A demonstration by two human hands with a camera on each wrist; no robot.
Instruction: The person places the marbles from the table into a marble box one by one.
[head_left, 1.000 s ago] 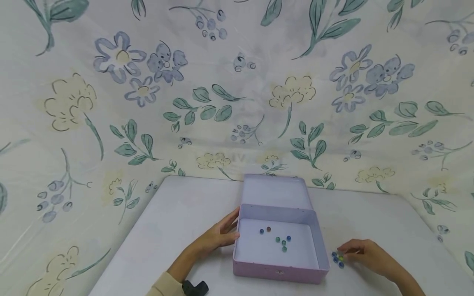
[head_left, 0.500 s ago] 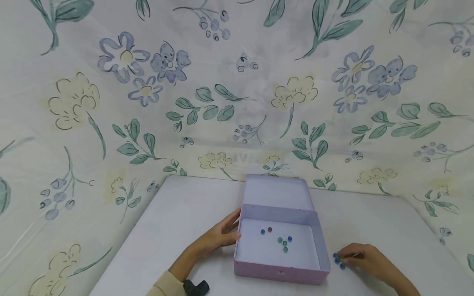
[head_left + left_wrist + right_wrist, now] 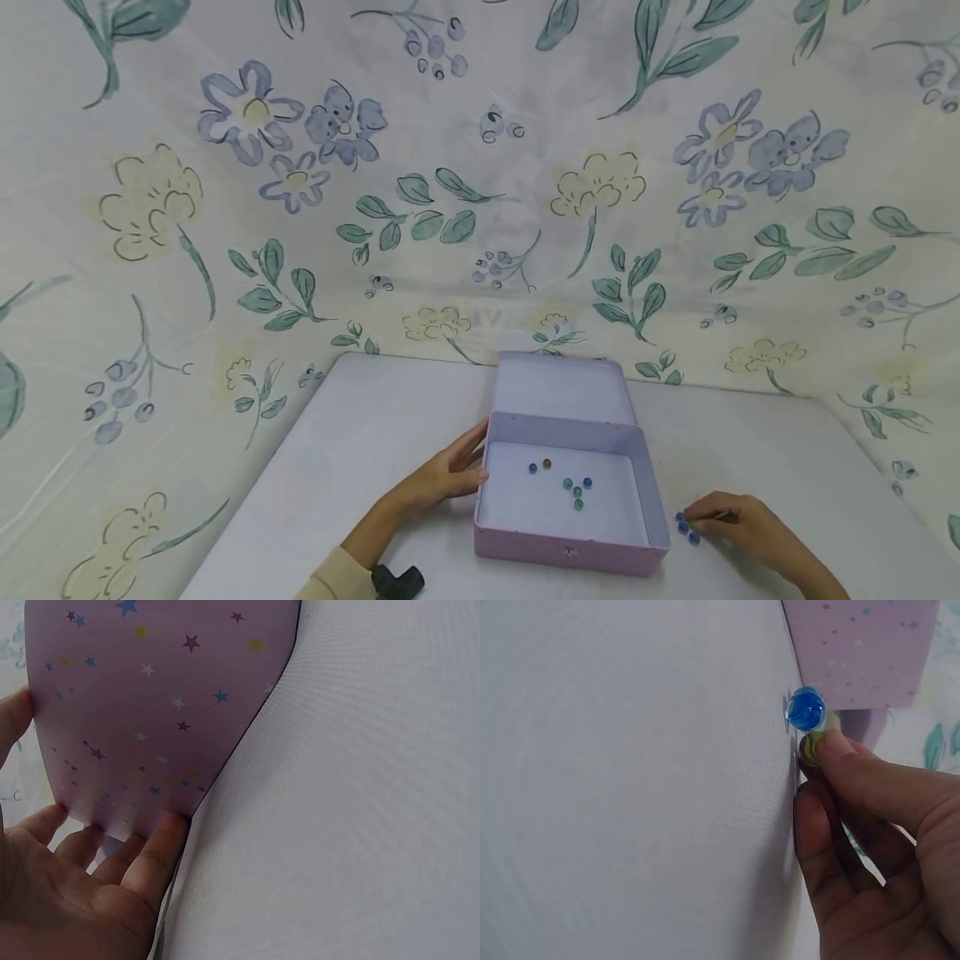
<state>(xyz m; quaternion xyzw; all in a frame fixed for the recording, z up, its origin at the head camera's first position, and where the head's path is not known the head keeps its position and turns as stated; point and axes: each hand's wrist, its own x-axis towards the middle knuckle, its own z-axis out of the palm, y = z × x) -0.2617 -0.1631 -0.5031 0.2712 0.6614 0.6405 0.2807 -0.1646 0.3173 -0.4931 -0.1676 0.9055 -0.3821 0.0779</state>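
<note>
A lilac metal box (image 3: pixel 555 550) stands open on the table, its lid (image 3: pixel 558 387) folded back. My left hand (image 3: pixel 442 479) rests its fingertips against the box's left side; in the left wrist view that star-printed side (image 3: pixel 157 712) meets the straight fingers (image 3: pixel 154 862). To the right of the box, my right hand (image 3: pixel 738 529) pinches a yellow-green marble (image 3: pixel 811 748) between thumb and fingers, down at the tabletop. Several blue marbles (image 3: pixel 693 539) lie close by its fingertips, one blue swirled marble (image 3: pixel 807 709) just beyond the pinched one in the right wrist view.
Inside the box lie several loose marbles: a reddish-brown marble (image 3: pixel 547 464), blue ones and green marbles (image 3: pixel 577 492). The white table (image 3: pixel 397 408) backs onto a flower-print cloth (image 3: pixel 480 183). A black object (image 3: pixel 397 582) sits at the left cuff.
My right hand has closed in on the marble group and now covers most of the yellow-green marble. The left hand and the box have kept their places.
</note>
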